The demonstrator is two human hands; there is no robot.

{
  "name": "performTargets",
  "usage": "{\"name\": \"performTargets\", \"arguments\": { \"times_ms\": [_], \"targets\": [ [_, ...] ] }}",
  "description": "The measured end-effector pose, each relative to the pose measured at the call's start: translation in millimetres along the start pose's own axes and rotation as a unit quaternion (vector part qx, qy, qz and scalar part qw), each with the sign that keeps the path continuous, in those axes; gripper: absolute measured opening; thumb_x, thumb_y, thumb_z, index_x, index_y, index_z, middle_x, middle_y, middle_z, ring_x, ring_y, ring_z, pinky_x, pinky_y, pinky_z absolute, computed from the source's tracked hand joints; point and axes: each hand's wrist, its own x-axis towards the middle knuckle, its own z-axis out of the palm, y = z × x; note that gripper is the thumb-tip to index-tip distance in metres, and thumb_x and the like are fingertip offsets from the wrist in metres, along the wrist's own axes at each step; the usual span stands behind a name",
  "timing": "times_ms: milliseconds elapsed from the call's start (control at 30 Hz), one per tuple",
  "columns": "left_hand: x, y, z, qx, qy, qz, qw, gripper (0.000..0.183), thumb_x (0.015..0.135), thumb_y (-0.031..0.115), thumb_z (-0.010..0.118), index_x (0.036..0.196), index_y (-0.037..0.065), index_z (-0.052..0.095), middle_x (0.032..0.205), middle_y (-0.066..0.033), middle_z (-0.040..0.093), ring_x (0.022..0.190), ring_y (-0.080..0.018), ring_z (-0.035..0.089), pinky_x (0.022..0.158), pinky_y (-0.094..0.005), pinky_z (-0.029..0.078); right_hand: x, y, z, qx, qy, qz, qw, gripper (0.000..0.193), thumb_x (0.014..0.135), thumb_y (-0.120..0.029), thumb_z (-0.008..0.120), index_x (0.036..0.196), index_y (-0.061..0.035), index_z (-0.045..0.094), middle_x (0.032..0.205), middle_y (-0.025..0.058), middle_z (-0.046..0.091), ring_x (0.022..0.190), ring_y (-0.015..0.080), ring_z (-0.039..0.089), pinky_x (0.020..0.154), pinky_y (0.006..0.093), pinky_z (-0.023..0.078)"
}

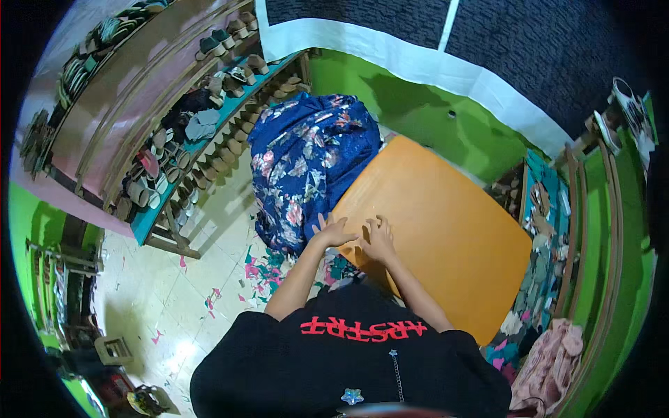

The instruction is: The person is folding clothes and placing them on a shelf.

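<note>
At the orange tabletop [446, 237]: it spreads from 1 to 4 o'clock of the hands.
Left hand [333, 231]: open, fingers splayed by the tabletop's 9 o'clock corner; contact with the cloth cannot be told.
Right hand [378, 240]: fingers spread and bent on the tabletop, gripping nothing visible, perhaps for steadiness.
Floral blue cloth bundle [300, 167]: toward 11 o'clock, beside the tabletop, whose edge may help prop it.
Shoe rack [145, 223]: at 10 o'clock, shoes [139, 194] in rows, probably for easy reach.
Scraps [268, 268]: at 8 o'clock, strewn on the tiled floor [153, 292], seemingly dropped rather than placed.
</note>
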Motion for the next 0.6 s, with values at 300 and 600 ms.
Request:
{"name": "performTargets", "arguments": {
  "times_ms": [300, 600],
  "targets": [
    [119, -62, -86, -0.166, 0.236, -0.057, 0.956, 0.087, 0.071, 0.055, 0.052, 0.128, -0.003, 0.022, 0.130, -0.0252, 0.026, 0.121, -0.0377, 0.025, 0.099, -0.0397, 0.023, 58, 14, 12, -0.058, -0.049, 0.000, 0.997, 0.067, 0.065, -0.025, 0.061, 0.122, -0.0066, 0.033, 0.131, 0.0203, 0.020, 0.123, 0.0367, 0.016, 0.094, 0.0600, 0.014],
    [194, -55, -99, -0.150, 0.420, -0.030, 0.894, 0.069, 0.074, 0.038, 0.057, 0.122, -0.004, 0.031, 0.112, -0.0276, 0.046, 0.102, -0.0373, 0.047, 0.088, -0.0386, 0.036, 114, 28, 11, -0.074, -0.083, -0.035, 0.993, 0.073, 0.067, -0.030, 0.060, 0.129, -0.0101, 0.026, 0.135, 0.0174, 0.016, 0.126, 0.0360, 0.012, 0.095, 0.0608, 0.009]
  ]
}}
